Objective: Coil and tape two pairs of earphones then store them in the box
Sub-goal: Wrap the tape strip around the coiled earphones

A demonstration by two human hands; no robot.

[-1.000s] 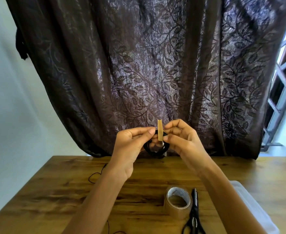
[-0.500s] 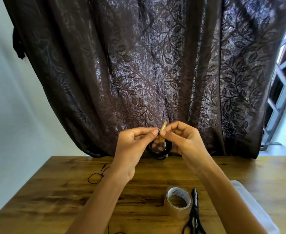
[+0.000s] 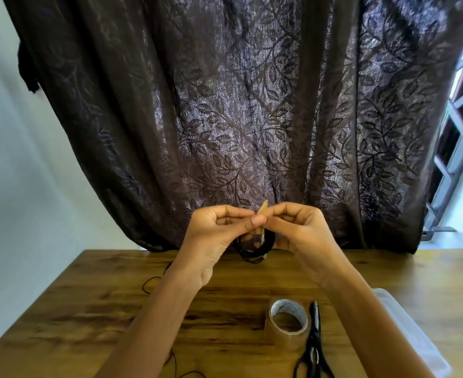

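Note:
Both hands are raised above the far part of the wooden table (image 3: 88, 317). Between them hangs a black coiled earphone (image 3: 255, 249), with a strip of brown tape (image 3: 262, 209) wrapped over its top. My left hand (image 3: 219, 236) pinches the tape and coil from the left. From the right, my right hand (image 3: 298, 230) pinches the same strip. A second black earphone cord (image 3: 154, 282) lies loose on the table at the left, partly hidden by my left forearm. The white box (image 3: 413, 336) sits at the right, mostly behind my right forearm.
A roll of brown tape (image 3: 287, 323) stands on the table near the front, with black scissors (image 3: 313, 347) just right of it. A dark patterned curtain (image 3: 252, 118) hangs behind the table. A window frame (image 3: 459, 132) shows at the right.
The upright tape strip has been folded down over the coil, so less of it sticks up. Both hands have closed in tighter on it.

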